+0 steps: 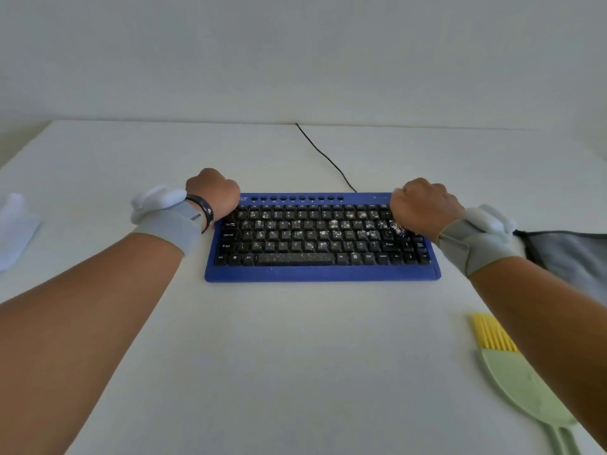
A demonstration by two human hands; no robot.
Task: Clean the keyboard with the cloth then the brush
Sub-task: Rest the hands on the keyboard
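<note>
Keyboard [322, 238] mid-bench, long axis left-right, dusty. Left hand [213, 193], right hand [422, 208] grip its ends. Cloth [571, 257] at right edge, nearest right hand; brush [522, 379] nearer front.

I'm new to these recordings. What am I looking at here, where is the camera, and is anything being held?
There is no machine: a person wears one camera on the head, looking down at their own arms. The left hand and right hand grip the two ends of a blue keyboard whose keys are speckled with crumbs. On the white table also lie a grey cloth at right, a yellow-bristled brush nearer the person, and white paper at left. Both wrists carry strapped-on white devices.
</note>
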